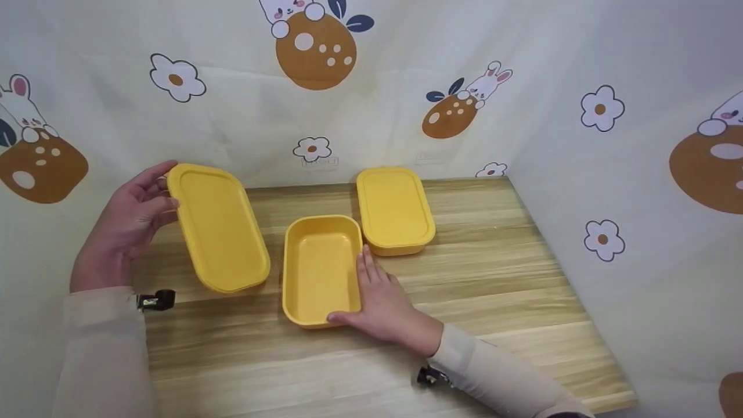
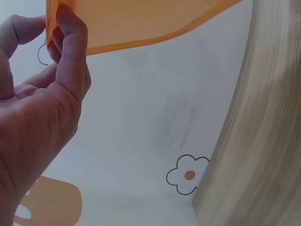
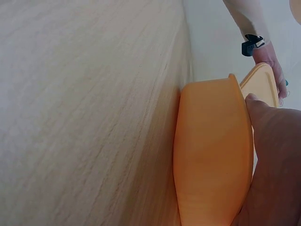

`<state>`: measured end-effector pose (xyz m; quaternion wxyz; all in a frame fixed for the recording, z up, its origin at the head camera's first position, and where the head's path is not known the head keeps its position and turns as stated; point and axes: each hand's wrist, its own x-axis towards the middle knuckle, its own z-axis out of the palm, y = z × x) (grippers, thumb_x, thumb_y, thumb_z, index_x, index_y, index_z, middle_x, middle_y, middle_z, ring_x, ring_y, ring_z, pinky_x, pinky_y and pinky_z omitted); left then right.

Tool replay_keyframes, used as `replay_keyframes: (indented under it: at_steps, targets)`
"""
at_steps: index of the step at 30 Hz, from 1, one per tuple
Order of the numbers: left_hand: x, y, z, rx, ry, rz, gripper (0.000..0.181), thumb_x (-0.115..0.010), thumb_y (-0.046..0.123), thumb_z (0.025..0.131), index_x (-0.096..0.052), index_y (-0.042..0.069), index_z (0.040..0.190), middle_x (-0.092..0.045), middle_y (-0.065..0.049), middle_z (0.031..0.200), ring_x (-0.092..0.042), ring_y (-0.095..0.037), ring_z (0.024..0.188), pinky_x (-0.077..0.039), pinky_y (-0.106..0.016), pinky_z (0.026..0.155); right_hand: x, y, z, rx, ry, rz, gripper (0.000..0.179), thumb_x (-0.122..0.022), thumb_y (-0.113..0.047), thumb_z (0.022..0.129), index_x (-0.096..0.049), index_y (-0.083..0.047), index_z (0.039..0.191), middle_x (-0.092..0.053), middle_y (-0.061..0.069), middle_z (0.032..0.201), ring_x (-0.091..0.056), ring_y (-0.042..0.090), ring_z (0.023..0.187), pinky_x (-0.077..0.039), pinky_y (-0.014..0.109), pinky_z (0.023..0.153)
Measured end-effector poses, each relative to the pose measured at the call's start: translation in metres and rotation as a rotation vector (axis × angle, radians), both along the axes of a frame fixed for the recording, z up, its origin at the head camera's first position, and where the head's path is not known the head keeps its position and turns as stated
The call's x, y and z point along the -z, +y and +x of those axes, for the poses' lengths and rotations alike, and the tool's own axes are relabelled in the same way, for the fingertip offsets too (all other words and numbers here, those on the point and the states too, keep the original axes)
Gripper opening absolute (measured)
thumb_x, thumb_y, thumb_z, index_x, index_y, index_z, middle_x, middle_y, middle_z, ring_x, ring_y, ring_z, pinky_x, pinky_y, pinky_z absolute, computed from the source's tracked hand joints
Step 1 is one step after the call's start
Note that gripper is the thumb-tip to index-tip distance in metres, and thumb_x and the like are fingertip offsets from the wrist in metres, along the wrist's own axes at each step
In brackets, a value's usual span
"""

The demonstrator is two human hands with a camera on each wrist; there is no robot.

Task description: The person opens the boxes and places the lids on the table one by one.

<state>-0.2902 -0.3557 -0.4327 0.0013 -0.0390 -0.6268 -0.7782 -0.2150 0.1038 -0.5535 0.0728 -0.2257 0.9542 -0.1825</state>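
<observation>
My left hand (image 1: pixel 130 217) pinches a yellow lid (image 1: pixel 223 229) by its far left edge and holds it tilted above the table. In the left wrist view, the thumb and curled fingers grip the lid's edge (image 2: pixel 141 23). To its right, an uncovered yellow rectangular box (image 1: pixel 325 276) stands upright on the table with nothing inside. My right hand (image 1: pixel 386 302) rests against the box's near right corner, its fingers straight along the right wall and its thumb at the near rim. The right wrist view shows the thumb (image 3: pixel 256 106) on the rim, beside the box's outer wall (image 3: pixel 211 146).
A second yellow box with its lid on (image 1: pixel 397 209) stands behind and right of the uncovered box, close to it. The wood-grain table (image 1: pixel 493 290) meets a printed cloth backdrop (image 1: pixel 383 104) at the back and sides.
</observation>
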Motion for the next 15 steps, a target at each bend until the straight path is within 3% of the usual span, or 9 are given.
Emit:
replay_keyframes:
  at_steps: [6,15]
  targets:
    - [-0.008,0.003,0.003,-0.056,-0.01,-0.106,0.078,-0.072,-0.009,0.102,-0.043,0.014,0.171,-0.066,-0.008,0.127,-0.075,-0.018,0.109,-0.064,-0.031,0.089,0.001,0.0,0.0,0.0,0.003,-0.002,0.143,-0.055,-0.098,0.086,-0.003,0.002,0.175,0.007,0.02,0.182,-0.012,0.039,0.169,-0.028,0.06,0.13]
    - [-0.015,0.004,0.005,-0.112,-0.003,-0.173,0.082,-0.073,-0.008,0.101,-0.04,0.016,0.172,-0.06,-0.008,0.123,-0.074,-0.016,0.102,-0.064,-0.027,0.087,0.0,-0.001,0.001,0.01,0.003,0.004,0.143,-0.055,-0.098,0.086,-0.004,0.001,0.175,0.005,0.02,0.183,-0.019,0.042,0.167,-0.03,0.061,0.129]
